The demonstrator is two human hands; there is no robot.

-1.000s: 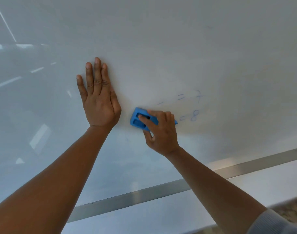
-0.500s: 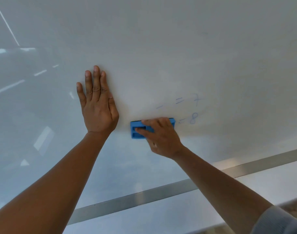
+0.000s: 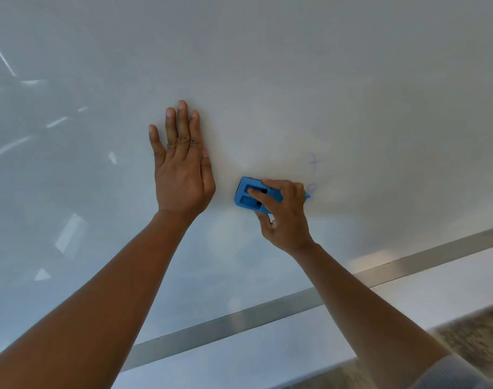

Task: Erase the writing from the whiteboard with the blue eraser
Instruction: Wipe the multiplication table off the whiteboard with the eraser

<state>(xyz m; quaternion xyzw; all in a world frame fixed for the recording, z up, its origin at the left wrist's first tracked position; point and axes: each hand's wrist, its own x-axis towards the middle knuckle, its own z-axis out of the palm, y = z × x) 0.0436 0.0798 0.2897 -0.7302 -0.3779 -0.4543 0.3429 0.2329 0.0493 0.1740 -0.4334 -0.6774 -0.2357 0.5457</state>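
The whiteboard [image 3: 296, 66] fills most of the view. My right hand [image 3: 284, 217] grips the blue eraser [image 3: 246, 196] and presses it flat against the board, tilted down to the right. Faint blue writing remains just right of the eraser: a "7" [image 3: 313, 162] above and an "8" [image 3: 312, 188] partly hidden by my fingers. My left hand [image 3: 182, 167] lies flat on the board to the left of the eraser, fingers together and pointing up, holding nothing.
A metal strip [image 3: 239, 318] runs along the board's lower edge, rising to the right. Below it is a pale wall [image 3: 267, 357], and patterned floor [image 3: 475, 329] shows at the bottom right. Window reflections [image 3: 68, 234] glare on the board's left side.
The eraser has swept right and tilted; the dash and equals signs left of the "7" and "8" are gone. My left hand has stayed flat on the board.
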